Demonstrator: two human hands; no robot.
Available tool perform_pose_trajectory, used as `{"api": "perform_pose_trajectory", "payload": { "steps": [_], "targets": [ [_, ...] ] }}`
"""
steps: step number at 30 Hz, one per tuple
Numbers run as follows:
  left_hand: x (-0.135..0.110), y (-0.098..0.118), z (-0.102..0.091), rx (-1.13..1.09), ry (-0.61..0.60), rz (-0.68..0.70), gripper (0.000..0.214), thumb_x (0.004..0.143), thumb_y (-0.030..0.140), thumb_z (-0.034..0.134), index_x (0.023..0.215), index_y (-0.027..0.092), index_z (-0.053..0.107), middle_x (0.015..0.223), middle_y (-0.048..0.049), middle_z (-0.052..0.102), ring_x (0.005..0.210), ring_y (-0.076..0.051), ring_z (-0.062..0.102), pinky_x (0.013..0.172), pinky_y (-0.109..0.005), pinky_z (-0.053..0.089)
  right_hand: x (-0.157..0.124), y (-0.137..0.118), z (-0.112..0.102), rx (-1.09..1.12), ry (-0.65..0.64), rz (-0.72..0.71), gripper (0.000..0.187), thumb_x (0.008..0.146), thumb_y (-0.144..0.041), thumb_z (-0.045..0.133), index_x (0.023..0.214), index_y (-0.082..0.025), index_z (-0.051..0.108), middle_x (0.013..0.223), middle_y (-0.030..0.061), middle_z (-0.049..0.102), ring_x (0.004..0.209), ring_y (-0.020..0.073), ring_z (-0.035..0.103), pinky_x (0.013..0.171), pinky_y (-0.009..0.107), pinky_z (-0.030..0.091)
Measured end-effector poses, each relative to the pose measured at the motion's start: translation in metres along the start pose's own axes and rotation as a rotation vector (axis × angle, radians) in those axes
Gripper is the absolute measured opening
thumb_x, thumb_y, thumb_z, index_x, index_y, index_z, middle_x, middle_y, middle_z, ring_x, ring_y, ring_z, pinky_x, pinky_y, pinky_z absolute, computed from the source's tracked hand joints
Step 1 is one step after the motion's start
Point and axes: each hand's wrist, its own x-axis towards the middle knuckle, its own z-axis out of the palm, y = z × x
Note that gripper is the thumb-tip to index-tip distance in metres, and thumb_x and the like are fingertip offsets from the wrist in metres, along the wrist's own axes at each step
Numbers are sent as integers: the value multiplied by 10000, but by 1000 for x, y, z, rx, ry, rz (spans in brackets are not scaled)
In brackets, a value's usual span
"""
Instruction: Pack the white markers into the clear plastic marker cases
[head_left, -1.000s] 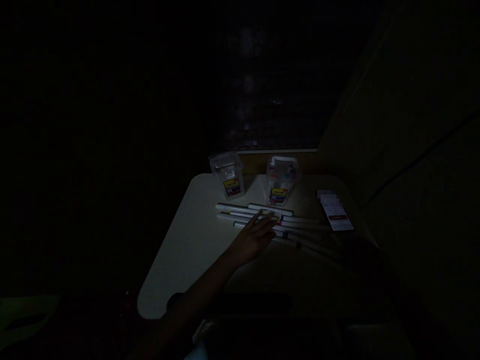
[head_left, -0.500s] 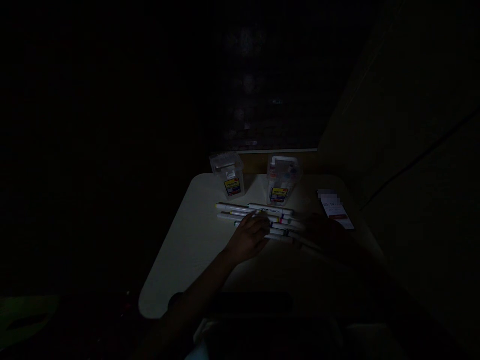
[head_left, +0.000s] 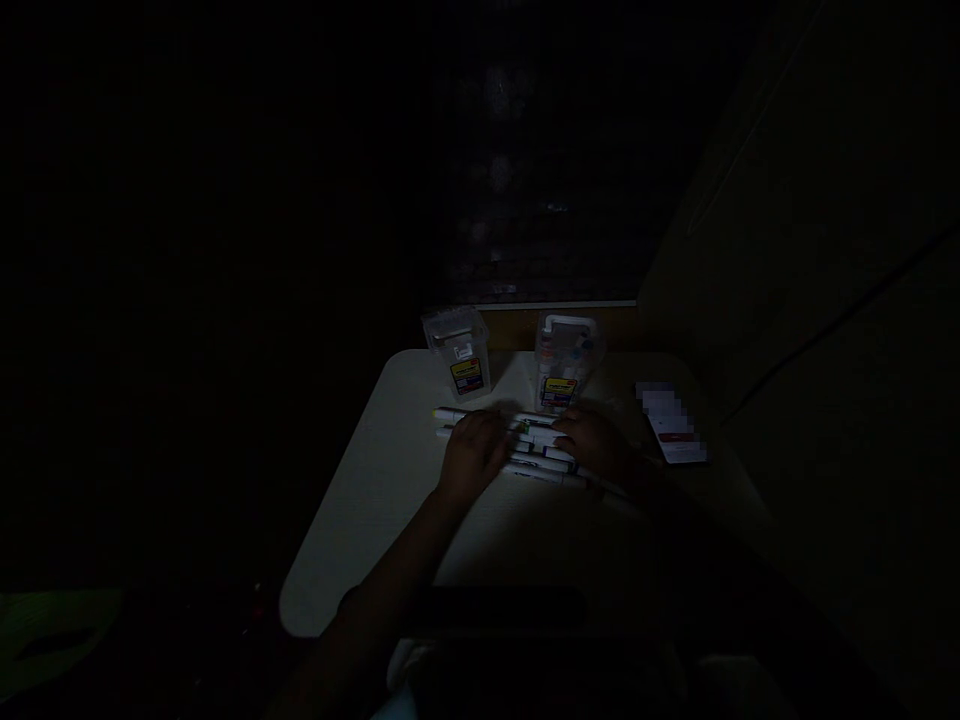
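Several white markers (head_left: pixel 536 462) with coloured bands lie side by side on the pale table (head_left: pixel 360 510). My left hand (head_left: pixel 472 455) rests over their left part, its fingers spread and bent down onto the barrels. From the other side my right hand (head_left: pixel 596 443) reaches over the right ends, thumb and fingers apart, fingertips touching the upper markers. Neither hand visibly lifts a marker. Dim light hides the undersides of the fingers.
Behind the markers stand two clear plastic boxes: the left box (head_left: pixel 459 355) looks mostly see-through, while the right box (head_left: pixel 568 360) holds markers. A lit phone (head_left: pixel 671 425) lies near the table's right edge. Walls and surroundings are dark.
My left hand has shifted left and slightly up along the markers. The right hand, dark and blurred before, has come up and left onto the right ends. Marker positions have shifted slightly.
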Motion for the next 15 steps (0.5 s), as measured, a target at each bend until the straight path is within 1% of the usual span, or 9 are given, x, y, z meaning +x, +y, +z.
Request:
{"api": "perform_pose_trajectory", "payload": {
  "steps": [1,3,5,6,7,9,11,13,15],
  "targets": [
    [2,0,0,-10,-10,-23,223,904,353,513,1023,206,630,1050,-84,698,1026,-242,633,914,-433,517,-2,2,-2,7,18,13,254,918,-267,521,1037,-168,723,1102,83,696,1029,205,619,923,313,457],
    [6,-1,-1,-35,-11,-74,256,899,368,521,1070,202,616,1098,-91,686,1052,-244,627,928,-429,516,-6,9,-6,47,97,99,280,941,-302,480,1009,-163,713,1071,92,698,997,205,625,902,320,468],
    [10,-2,-1,-70,13,-133,306,900,374,519,1132,190,591,1155,-107,667,1086,-249,618,939,-430,515,-6,18,-9,151,249,227,267,927,-310,492,1004,-151,693,1074,117,690,1015,223,622,915,344,473],
    [11,-3,-1,-93,27,-164,328,901,377,516,1159,184,577,1179,-115,657,1104,-252,614,944,-431,515,-4,23,-10,242,345,276,259,895,-309,537,1039,-143,674,1107,132,677,1052,241,614,937,368,472],
    [13,-3,-2,-119,37,-193,346,902,382,516,1179,181,565,1197,-119,650,1118,-254,611,950,-435,513,-1,28,-11,344,434,297,309,847,-309,595,1099,-138,645,1158,145,658,1101,262,597,964,398,468],
    [16,-4,-2,-170,42,-242,381,894,400,530,1207,183,550,1214,-118,645,1136,-258,610,960,-441,510,8,37,-12,533,540,255,544,746,-321,688,1246,-151,556,1272,149,604,1181,290,563,995,449,469],
    [19,-4,-2,-211,42,-270,413,883,415,542,1229,189,540,1226,-110,642,1150,-260,608,974,-445,505,20,43,-14,680,551,163,683,684,-346,731,1309,-195,501,1328,125,576,1197,289,564,987,457,489],
    [22,-4,-2,-236,52,-287,437,872,425,552,1243,194,535,1244,-105,635,1168,-262,602,988,-447,499,32,45,-16,790,547,107,684,646,-355,751,1275,-213,524,1308,109,596,1172,285,587,970,445,507],
    [25,-4,-4,-252,63,-298,455,866,428,559,1257,198,530,1263,-105,627,1184,-263,595,998,-446,496,40,43,-19,870,573,116,640,608,-338,766,1198,-190,568,1240,119,638,1132,297,612,955,453,515]
  ]
}}
